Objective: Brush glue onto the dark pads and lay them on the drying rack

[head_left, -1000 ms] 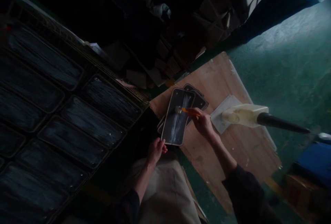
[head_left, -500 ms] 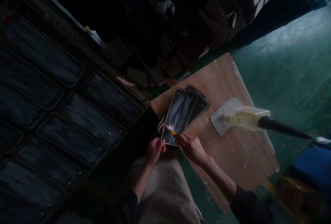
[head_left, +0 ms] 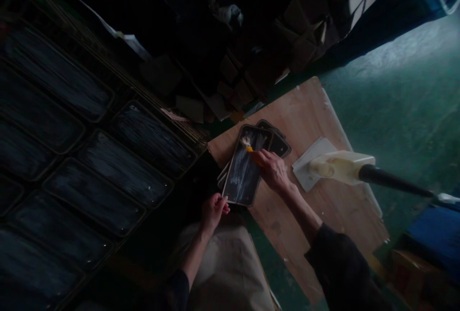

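Note:
A dark rectangular panel (head_left: pixel 244 172) with rounded corners lies on top of a small stack of similar panels (head_left: pixel 278 142) on a wooden board (head_left: pixel 316 205). White streaks cover the top panel. My right hand (head_left: pixel 273 171) is closed on an orange-handled brush (head_left: pixel 249 147), whose bristles touch the far end of that panel. My left hand (head_left: pixel 212 211) pinches the panel's near corner.
Several coated dark panels (head_left: pixel 125 172) lie in rows at the left. A cream container with a black handle (head_left: pixel 345 167) rests on white paper (head_left: pixel 309 160) on the board. Cardboard boxes (head_left: pixel 305 38) pile up at the back. Green floor (head_left: pixel 406 100) lies to the right.
The brush went from the panel's far end down to its near end, then back up to the far end. My left hand stayed on the near corner.

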`<state>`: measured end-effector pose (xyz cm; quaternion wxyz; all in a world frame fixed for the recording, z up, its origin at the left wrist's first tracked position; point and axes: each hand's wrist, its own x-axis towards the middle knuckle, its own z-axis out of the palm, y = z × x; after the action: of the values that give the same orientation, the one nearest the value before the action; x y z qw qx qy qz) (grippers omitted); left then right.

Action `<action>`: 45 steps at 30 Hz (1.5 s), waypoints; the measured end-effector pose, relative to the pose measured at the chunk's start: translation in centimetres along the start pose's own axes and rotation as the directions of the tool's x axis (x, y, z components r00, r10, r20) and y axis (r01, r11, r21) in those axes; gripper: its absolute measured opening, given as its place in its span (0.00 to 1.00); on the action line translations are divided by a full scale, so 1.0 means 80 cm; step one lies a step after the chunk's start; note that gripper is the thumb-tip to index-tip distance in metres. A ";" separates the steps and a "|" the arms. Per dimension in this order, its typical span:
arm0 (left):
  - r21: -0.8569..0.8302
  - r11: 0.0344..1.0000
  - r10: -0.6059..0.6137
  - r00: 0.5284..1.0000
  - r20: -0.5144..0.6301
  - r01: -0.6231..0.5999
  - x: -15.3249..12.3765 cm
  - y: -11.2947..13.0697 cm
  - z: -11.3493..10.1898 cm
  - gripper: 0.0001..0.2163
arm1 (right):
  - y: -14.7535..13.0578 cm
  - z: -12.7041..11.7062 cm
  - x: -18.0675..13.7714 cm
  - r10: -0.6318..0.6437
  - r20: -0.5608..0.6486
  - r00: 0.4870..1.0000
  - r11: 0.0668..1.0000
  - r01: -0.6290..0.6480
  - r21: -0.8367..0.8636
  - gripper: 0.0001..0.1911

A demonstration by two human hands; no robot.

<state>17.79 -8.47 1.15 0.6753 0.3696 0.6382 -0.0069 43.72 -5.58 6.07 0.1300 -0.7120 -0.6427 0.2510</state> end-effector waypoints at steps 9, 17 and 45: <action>-0.009 0.998 0.058 0.998 0.038 -0.058 0.001 -0.004 -0.005 0.13 | -0.010 -0.010 -0.050 0.056 0.250 0.967 0.847 -0.179 0.501 0.10; -0.019 0.997 0.074 0.995 0.060 -0.073 0.001 -0.004 -0.006 0.12 | -0.038 0.025 -0.083 0.138 -0.030 0.990 0.935 -0.120 0.334 0.11; -0.353 0.929 -0.077 0.992 0.105 0.109 -0.010 -0.002 0.015 0.18 | -0.069 0.037 -0.185 0.207 0.155 0.966 0.917 -0.247 0.313 0.11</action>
<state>18.55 -9.57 1.68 0.7580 0.2092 0.6147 0.0609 36.75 -19.76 9.18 0.1786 -0.7338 -0.5111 0.4103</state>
